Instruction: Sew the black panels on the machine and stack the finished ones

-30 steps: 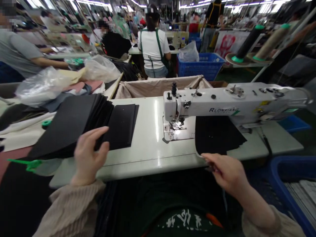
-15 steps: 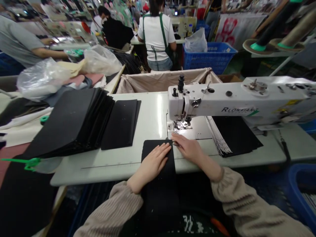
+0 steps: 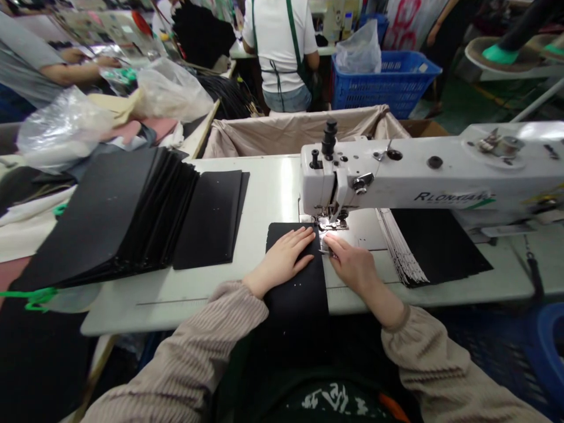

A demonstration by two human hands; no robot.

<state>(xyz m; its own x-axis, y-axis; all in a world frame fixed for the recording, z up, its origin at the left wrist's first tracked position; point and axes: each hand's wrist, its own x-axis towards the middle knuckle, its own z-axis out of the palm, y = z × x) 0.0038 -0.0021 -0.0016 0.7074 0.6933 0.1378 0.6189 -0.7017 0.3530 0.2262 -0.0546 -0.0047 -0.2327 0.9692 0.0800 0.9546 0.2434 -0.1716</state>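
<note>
A black panel (image 3: pixel 296 299) lies over the table's front edge, its far end beside the presser foot of the sewing machine (image 3: pixel 374 176). My left hand (image 3: pixel 282 258) rests flat on the panel, fingers stretched toward the needle area. Just right of the panel's edge, my right hand (image 3: pixel 352 264) is closed around a small metal tool (image 3: pixel 325 252). Only its pointed tip shows; the rest is hidden in the fingers. The lamp lights the needle plate (image 3: pixel 363 229) in front of my right hand.
At left stand a tall stack of black panels (image 3: pixel 101 205) and a smaller pile (image 3: pixel 209 217). Black pieces with pale edges (image 3: pixel 440 247) lie under the machine arm. Behind the table are a cloth-lined bin (image 3: pixel 264 135), a blue crate (image 3: pixel 383 82) and a seated co-worker (image 3: pixel 284 53).
The panel has slid forward, its far end now close by the presser foot. Both hands have moved forward with it, and the camera view has tilted downward.
</note>
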